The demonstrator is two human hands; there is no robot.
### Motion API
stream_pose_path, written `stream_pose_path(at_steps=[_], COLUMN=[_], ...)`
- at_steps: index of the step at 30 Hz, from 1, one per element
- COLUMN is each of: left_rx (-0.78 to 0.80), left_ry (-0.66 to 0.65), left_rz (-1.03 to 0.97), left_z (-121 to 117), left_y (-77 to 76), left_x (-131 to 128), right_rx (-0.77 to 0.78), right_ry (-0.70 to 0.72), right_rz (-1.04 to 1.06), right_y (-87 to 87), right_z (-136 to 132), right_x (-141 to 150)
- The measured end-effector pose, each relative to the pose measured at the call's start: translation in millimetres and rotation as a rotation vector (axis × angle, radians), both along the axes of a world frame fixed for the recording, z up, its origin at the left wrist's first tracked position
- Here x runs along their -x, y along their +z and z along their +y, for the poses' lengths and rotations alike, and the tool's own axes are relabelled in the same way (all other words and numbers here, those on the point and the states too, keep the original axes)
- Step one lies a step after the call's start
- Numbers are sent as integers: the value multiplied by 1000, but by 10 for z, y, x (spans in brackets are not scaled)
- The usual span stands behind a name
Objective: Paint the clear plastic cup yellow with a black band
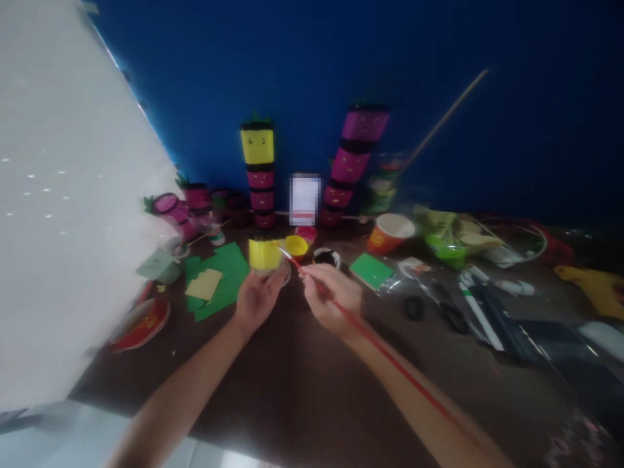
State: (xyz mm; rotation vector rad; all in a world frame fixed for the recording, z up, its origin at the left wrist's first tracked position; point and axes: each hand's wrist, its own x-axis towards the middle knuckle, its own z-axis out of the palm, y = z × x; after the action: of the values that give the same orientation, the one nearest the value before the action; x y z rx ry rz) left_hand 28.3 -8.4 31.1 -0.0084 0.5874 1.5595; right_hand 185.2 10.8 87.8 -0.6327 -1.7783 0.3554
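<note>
On the far left, a red round lid (143, 325) lay on the dark table (273, 390). Just past it sat a pale green box (160, 266), and some pink cups (196, 195) with green tops stood near the wall. Next came a green paper (233, 263) with tan paper bits (205, 286) on top.

Then came the left hand (256, 300). Its fingers were curled around the low part of a small yellow cup (264, 255), gripping it from below. The cup was upright in front of the person, with a dark band at its top. Behind it stood a tall stack (260, 180) of pink cups with a yellow one on top.

The cup seemed light, and its walls were likely thin and a bit stiff, so a hard squeeze might dent it. If the yellow was wet paint, it would be slippery and smudge. The low pale part or the bottom looked like the best place to hold.

To the right were a yellow pot (296, 247) and a black pot (326, 258). The right hand (334, 296) had its fingers closed on a long red brush (380, 346), gripping it near the bristles. The tip was by the cup's right edge, but it was too blurry to tell if they touched.

Farther right were a leaning purple stack (351, 166), a green card (371, 271) and a red cup (390, 235).
</note>
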Motion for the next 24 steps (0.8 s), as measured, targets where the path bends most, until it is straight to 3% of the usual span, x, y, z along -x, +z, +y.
stream_pose_path(at_steps=[5,12,18,24], left_rx=[36,25,76,86], left_ry=[44,36,72,83], left_rz=[9,-24,-47,-41], left_z=[-1,-11,3,0], left_y=[20,55,79,90], left_x=[-4,-17,-8,-3], right_rx=[13,-21,-10,7], right_ry=[60,-13,69,57], right_rz=[-27,24,-70,-80], right_y=[-16,-17,-23,-44], right_z=[-5,15,4,-11], right_x=[-29,-15,-23,-17])
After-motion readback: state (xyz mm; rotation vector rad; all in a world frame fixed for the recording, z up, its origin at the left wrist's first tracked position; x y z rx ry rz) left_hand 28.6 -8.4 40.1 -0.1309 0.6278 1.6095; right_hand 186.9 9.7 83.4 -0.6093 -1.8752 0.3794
